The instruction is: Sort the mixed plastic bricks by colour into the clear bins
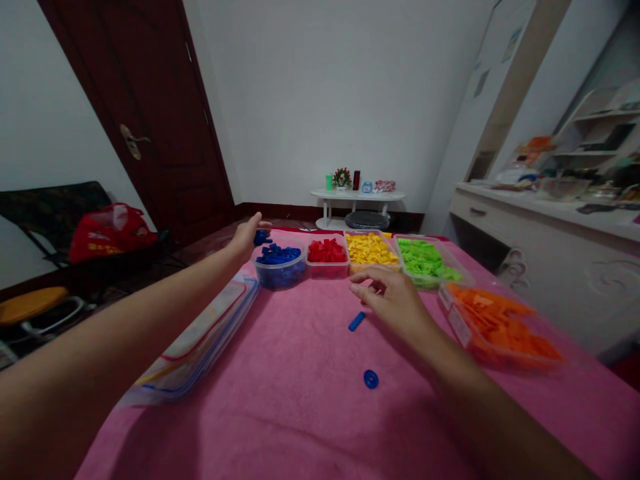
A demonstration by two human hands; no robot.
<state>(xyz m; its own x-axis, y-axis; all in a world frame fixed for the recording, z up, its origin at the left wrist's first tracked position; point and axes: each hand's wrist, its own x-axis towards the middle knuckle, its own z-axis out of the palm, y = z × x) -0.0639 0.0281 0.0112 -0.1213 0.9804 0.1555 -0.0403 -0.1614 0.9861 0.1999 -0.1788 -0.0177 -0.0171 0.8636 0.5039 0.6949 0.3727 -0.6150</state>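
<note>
My left hand (249,237) is raised at the left rim of a round tub (281,275) of blue plastic pieces. Dark blue building pieces (261,237) sit in its curled fingers; their exact shape is blurred. Above the pink cloth hovers my right hand (387,292), its fingers loosely bent and a gap showing between thumb and fingertips, with nothing visible in it. Just below those fingertips lies a short blue toothed strip (357,321). Closer to me, a blue wheel-like disc (371,379) rests flat on the cloth.
Boxes of red (327,268), yellow (371,250) and green pieces (425,260) line the far side. An orange-filled box (500,327) stands at right. Clear plastic cases (205,340) lie at left under my forearm. The pink cloth (280,400) covers the table.
</note>
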